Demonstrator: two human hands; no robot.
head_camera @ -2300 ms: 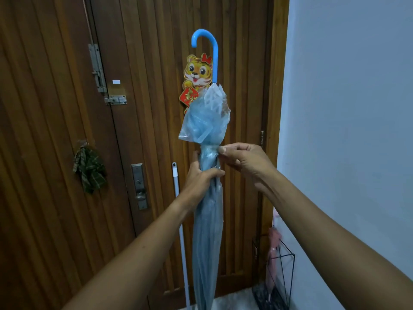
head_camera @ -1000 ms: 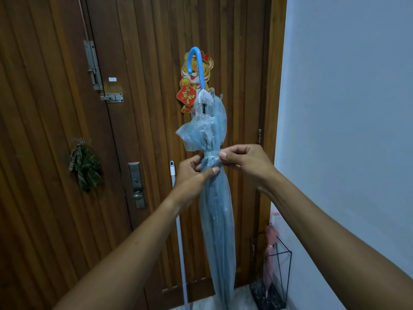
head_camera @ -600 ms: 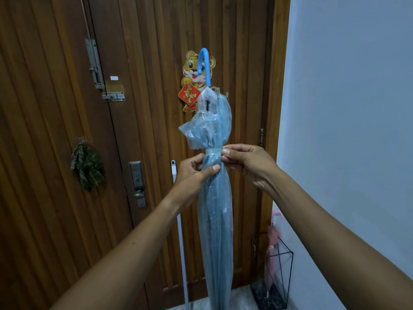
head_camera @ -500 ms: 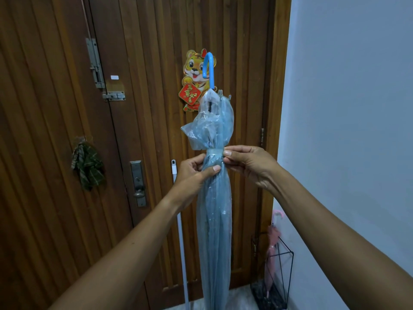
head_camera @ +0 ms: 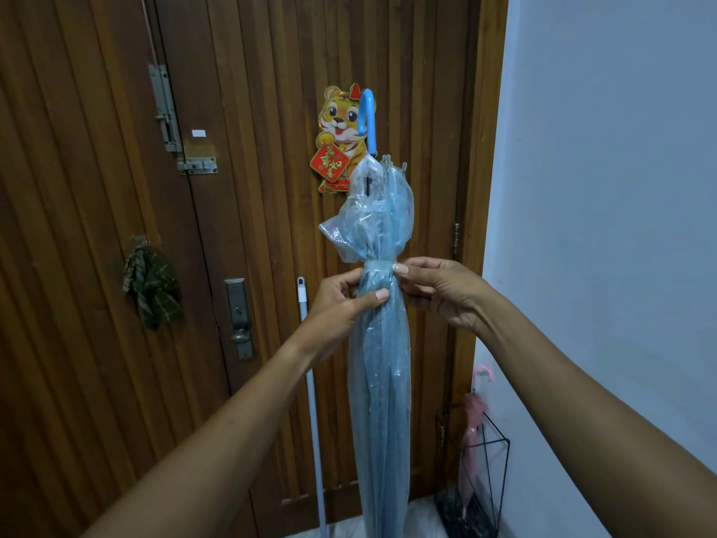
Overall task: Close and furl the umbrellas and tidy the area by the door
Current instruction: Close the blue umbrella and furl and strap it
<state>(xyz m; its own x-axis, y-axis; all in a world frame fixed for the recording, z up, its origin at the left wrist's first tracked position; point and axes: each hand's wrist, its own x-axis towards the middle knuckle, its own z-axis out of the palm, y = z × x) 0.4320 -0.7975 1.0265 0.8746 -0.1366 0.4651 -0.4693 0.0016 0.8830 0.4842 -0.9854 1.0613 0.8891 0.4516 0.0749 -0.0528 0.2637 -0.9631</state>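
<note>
Umbrella (head_camera: 382, 382): our left hand (head_camera: 343, 300) clamps the furled canopy while our right hand (head_camera: 438, 289) pinches the strap (head_camera: 378, 264), apparently unfastened; we should keep folds tight while fastening.

Furled umbrella (head_camera: 382, 366) between 2 hands

Mid-frame is filled by the upright umbrella (head_camera: 382, 382), with the left hand (head_camera: 341, 300) and right hand (head_camera: 438, 291) pinching its tie band from either side. Just left of it a white pole (head_camera: 312, 401) leans on the door (head_camera: 271, 227), leaving only a narrow gap between. At lower right a wire stand (head_camera: 485, 471) with a pink umbrella (head_camera: 473, 421) takes the corner. The wall (head_camera: 620, 188) closes off the right. At left the door face is bare except for a hanging cloth (head_camera: 151, 285) and lock (head_camera: 240, 316).
</note>
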